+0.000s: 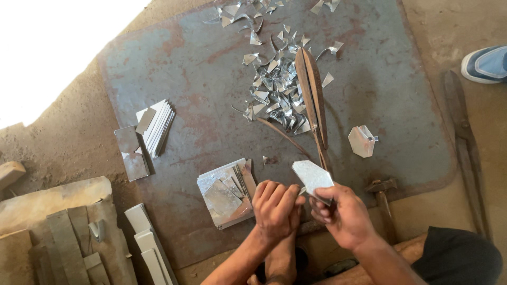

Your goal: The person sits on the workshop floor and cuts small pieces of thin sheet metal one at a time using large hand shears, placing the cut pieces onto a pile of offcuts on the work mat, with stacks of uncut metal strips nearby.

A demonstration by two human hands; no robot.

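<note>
Far left, on the dirt floor (68,132), there's a pile of wood blocks (58,232) with a few pale strips (148,245) leaning next to it. Moving onto the rusty steel plate (200,68): a fanned stack of cut sheets (157,126) near its left edge, with two loose flat pieces (132,153) just beside it. Closer to the middle sits a second, messier stack of squares (227,192), right next to the left hand (275,208). That hand's grip is clenched into a fist, knuckles up, pressed against the lower handle of the big shears (312,100), though I can't tell how much of the handle it's grasping. The shears' blades lie over a heap of shiny offcuts (277,92). The right hand (343,214) has its grip pinched on a tin piece (312,177) with clipped corners, held just above the plate's front edge, touching the shears. Right of that: a hammer (383,192), a finished cut piece (362,141), and further out another long tool (465,153) on the floor, plus a blue shoe (486,63).
</note>
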